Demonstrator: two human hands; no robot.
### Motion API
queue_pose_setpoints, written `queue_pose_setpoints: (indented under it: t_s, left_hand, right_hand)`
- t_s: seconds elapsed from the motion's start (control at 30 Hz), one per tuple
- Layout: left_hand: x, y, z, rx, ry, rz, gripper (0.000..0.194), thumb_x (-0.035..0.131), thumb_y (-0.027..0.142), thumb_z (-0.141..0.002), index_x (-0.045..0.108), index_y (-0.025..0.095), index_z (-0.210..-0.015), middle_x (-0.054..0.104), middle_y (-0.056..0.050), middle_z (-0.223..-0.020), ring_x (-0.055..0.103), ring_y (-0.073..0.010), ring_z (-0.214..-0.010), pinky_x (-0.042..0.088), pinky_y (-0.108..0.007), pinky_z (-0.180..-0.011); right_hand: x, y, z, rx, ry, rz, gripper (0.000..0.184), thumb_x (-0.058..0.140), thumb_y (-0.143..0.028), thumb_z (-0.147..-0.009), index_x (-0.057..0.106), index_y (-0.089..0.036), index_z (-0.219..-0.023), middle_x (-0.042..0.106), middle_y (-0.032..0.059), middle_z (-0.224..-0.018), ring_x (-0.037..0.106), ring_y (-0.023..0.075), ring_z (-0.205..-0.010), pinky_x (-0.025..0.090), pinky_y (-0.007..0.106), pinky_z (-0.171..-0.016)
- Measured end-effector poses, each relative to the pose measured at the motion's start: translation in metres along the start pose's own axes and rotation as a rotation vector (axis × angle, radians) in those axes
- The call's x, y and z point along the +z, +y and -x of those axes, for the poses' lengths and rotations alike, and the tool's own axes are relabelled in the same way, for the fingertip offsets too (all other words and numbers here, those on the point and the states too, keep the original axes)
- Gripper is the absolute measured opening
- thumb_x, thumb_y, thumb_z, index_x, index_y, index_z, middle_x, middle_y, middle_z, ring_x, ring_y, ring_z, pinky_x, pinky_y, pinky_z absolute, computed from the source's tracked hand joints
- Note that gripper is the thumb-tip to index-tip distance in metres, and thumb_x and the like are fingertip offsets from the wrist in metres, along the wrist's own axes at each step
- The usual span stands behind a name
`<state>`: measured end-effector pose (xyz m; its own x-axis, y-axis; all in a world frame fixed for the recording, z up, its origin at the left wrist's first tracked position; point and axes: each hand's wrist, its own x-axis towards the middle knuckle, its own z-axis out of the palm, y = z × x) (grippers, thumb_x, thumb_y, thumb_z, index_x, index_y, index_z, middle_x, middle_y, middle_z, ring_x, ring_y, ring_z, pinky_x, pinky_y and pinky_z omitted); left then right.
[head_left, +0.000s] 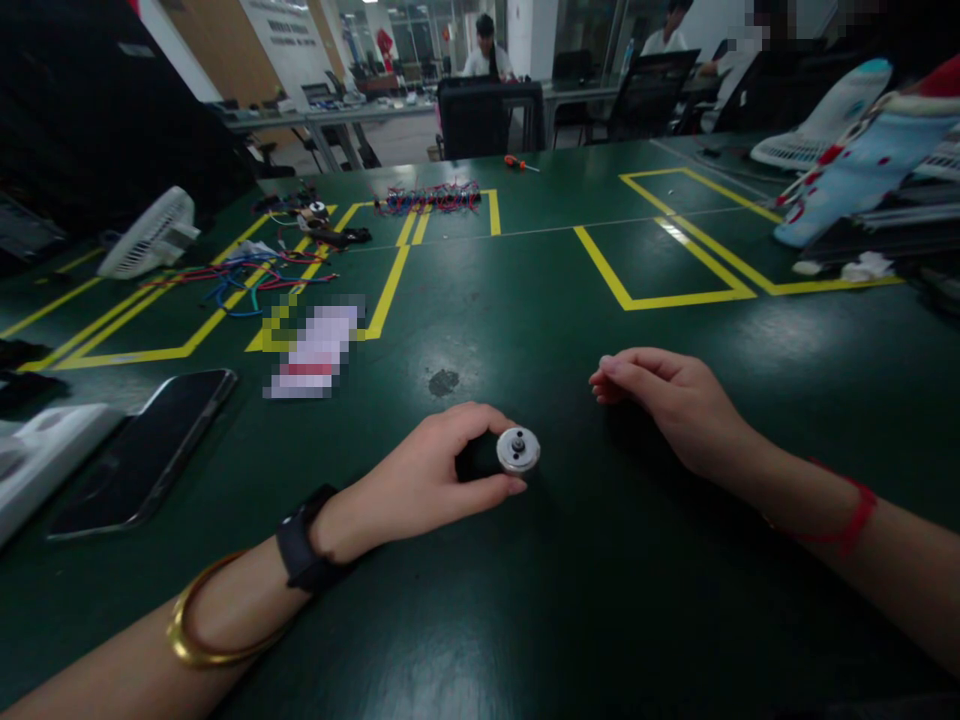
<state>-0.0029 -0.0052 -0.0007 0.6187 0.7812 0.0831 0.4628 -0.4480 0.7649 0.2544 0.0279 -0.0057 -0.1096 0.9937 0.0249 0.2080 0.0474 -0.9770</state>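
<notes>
My left hand (435, 480) grips a small dark cylinder with a round silver metal end (517, 450), held just above the green table (525, 600). Its fingers wrap round the dark body, and the silver face points right. My right hand (667, 400) rests on the table a short way to the right. Those fingers are curled loosely, palm down, and I see nothing in them. A black watch and a gold bangle sit on my left wrist. A red string circles my right wrist.
A black phone (150, 445) lies at left beside a white box (37, 450). Coloured wires (247, 275), a white fan (150, 235), more wires (431, 197) and a screwdriver (519, 162) lie farther back. Yellow tape lines (660, 298) mark the table. People sit at far desks.
</notes>
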Motion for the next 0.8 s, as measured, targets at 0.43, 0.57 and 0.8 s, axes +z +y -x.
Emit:
queue_pose_setpoints:
  t_s: [0.43,0.57,0.8]
  left_hand:
    - [0.001,0.000,0.000,0.000,0.007,-0.016,0.025,0.068,0.030,-0.083,0.058,0.019,-0.104,0.065,-0.003,-0.102,0.060,-0.0189,-0.092,0.047,-0.030,-0.082]
    - [0.001,0.000,0.000,-0.005,0.001,-0.041,0.023,0.068,0.031,-0.083,0.058,0.019,-0.099,0.064,-0.001,-0.096,0.059,-0.0175,-0.086,0.045,-0.028,-0.077]
    - [0.002,-0.001,-0.001,-0.012,0.007,-0.066,0.022,0.067,0.031,-0.083,0.056,0.018,-0.098,0.061,0.000,-0.090,0.057,-0.0169,-0.081,0.044,-0.027,-0.072]
  right_hand:
    - [0.019,-0.011,0.006,-0.553,-0.240,0.569,0.013,0.058,-0.023,-0.086,0.070,-0.021,-0.091,0.065,0.0072,-0.102,0.059,0.0223,-0.098,0.046,0.039,-0.087]
    - [0.032,-0.026,0.020,-0.679,-0.088,0.560,0.013,0.061,-0.025,-0.084,0.071,-0.022,-0.092,0.062,0.0090,-0.114,0.054,0.0247,-0.110,0.041,0.042,-0.095]
    - [0.039,-0.033,0.026,-0.614,-0.168,0.580,0.008,0.067,-0.030,-0.081,0.071,-0.025,-0.085,0.060,0.0065,-0.120,0.050,0.0270,-0.114,0.038,0.045,-0.096]
